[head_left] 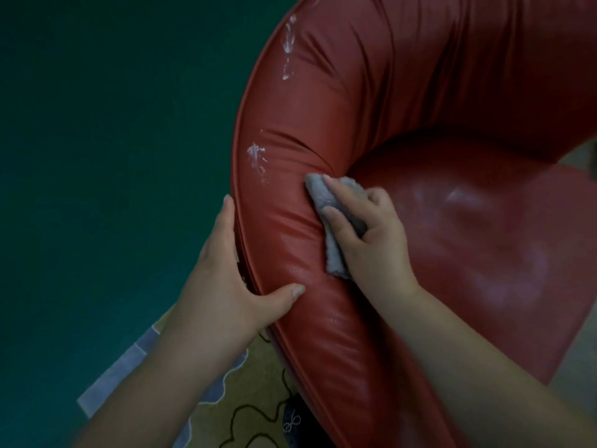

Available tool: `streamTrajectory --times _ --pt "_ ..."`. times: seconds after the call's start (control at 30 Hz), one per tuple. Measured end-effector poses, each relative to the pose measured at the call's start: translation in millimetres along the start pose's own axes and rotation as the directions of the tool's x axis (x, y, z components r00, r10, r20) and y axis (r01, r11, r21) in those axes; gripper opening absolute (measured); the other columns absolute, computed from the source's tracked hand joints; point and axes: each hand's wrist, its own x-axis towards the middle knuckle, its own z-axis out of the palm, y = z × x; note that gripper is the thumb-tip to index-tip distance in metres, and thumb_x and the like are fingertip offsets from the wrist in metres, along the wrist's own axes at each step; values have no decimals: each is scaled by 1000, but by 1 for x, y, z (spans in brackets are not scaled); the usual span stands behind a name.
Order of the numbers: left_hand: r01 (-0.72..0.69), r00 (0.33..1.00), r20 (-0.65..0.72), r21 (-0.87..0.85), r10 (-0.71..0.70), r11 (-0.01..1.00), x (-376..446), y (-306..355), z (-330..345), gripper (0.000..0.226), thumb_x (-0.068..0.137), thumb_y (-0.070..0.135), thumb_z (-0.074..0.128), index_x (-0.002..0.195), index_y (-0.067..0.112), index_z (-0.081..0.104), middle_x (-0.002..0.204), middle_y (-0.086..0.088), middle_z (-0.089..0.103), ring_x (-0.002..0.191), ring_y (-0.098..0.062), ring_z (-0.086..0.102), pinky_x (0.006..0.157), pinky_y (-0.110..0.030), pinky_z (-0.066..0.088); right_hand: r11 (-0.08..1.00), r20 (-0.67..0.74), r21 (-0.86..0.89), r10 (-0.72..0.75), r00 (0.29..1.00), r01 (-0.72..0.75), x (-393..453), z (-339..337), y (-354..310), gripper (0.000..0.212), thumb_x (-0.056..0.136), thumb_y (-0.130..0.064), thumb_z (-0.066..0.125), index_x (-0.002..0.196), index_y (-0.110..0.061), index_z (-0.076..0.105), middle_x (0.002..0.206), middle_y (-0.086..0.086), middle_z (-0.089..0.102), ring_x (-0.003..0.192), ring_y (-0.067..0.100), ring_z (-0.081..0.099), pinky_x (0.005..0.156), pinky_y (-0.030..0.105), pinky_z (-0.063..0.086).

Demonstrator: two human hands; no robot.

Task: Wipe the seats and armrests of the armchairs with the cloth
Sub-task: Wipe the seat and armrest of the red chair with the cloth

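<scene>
Pressing fuzzy grey cloth (326,202), glossy red armrest (290,221)

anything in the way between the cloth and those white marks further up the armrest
Nothing visible. The cloth, held by the right hand, lies on the armrest just right of the nearer white mark. Only bare red upholstery separates them, and the same up to the farther mark. The left hand sits lower down.
</scene>
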Motion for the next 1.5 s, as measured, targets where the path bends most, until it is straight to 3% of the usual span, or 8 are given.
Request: streamTrajectory --times 0.17,0.5,0.6,0.8,0.93,1.13,1.3,1.5 --pt "0 1000 -3 -7 0 1000 14 1 -6 129 44 67 77 144 57 -5 154 28 19 134 -1 37 106 -28 35 962 -11 -49 267 964 -268 4 -14 20 33 89 -19 64 120 -31 64 106 5 60 95 5 57 83 -2 33" --pt "-134 991 24 -53 135 990 58 -1 -28 101 52 47 84 135 53 28 126 25 56 107 8 58 83 -10 47 906 122 -171 -369 921 386 62 61 -70 31 87 -25 66 118 -26 68 92 11 50 84 25 53 74 39 48" --pt "-119 991 54 -42 121 992 64 -4 -35 126 51 49 85 149 48 6 150 24 32 121 0 52 102 -30 45 940 30 -181 -290 957 290 60 52 -56 29 87 -21 67 116 -23 69 93 11 48 85 24 53 78 39 49" --pt "-162 980 116 -1 161 987 92 4 -56 128 49 53 81 150 45 3 153 27 21 107 11 53 82 0 42 992 -182 -126 -51 982 28 61 49 -63 31 87 -25 66 118 -26 67 97 7 50 87 9 52 83 18 45" --pt "-283 946 194 93 261 955 118 13 -64 124 51 51 78 152 40 6 154 16 28 131 -7 45 106 -34 42 962 -59 -223 -172 983 154 64 67 -73 34 85 -27 65 119 -26 66 94 9 49 85 20 54 78 31 48" --pt "-297 915 308 83 259 951 140 12 -75 131 49 55 83 148 49 -2 154 26 19 126 4 40 102 -21 34 960 -393 -124 184 901 -251 66 40 -42 31 87 -21 67 116 -29 67 96 4 51 91 11 56 81 2 35" --pt "-317 890 368 70 271 946 154 14 -81 131 47 55 82 148 49 -2 151 27 23 123 2 46 103 -23 38 987 -286 -146 21 958 -65 79 66 -60 34 87 -24 65 119 -35 63 95 -1 50 86 -1 51 82 4 37" --pt "-295 885 382 18 266 955 173 22 -87 117 56 53 78 148 50 6 151 28 25 129 -2 44 109 -35 39 940 -411 83 336 847 -332 86 53 -53 29 90 -19 64 117 -30 66 113 3 63 106 4 59 103 28 43"
